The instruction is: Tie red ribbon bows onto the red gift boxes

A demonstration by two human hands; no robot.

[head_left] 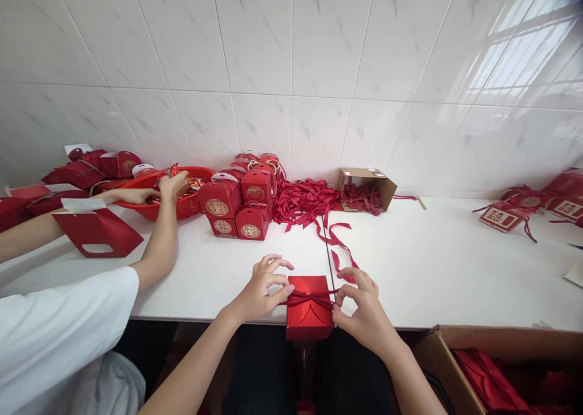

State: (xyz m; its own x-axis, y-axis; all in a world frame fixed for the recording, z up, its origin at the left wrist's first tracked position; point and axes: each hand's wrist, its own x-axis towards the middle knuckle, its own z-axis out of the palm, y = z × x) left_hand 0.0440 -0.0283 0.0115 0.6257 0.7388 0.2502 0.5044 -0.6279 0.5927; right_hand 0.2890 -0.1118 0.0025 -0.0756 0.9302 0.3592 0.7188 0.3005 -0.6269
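Observation:
A small red gift box (307, 327) sits at the table's front edge, its curved top flaps folded together. Dark red ribbon (311, 297) crosses the top and is tied in a bow or knot at the middle. On the box's left side, my left hand (265, 286) pinches one ribbon end between thumb and index finger, the other fingers spread. My right hand (362, 305) pinches the ribbon on the right side, its thumb by the box's edge. Just beyond my right hand a loose ribbon strip (339, 245) trails across the table.
Stacked red boxes (241, 202), a ribbon pile (305, 201) and a small carton of ribbons (390, 190) line the wall. At left a co-worker's hands (170, 187) reach into a red basin (184, 207). Tied boxes (503, 216) lie right; an open carton (439, 354) stands below.

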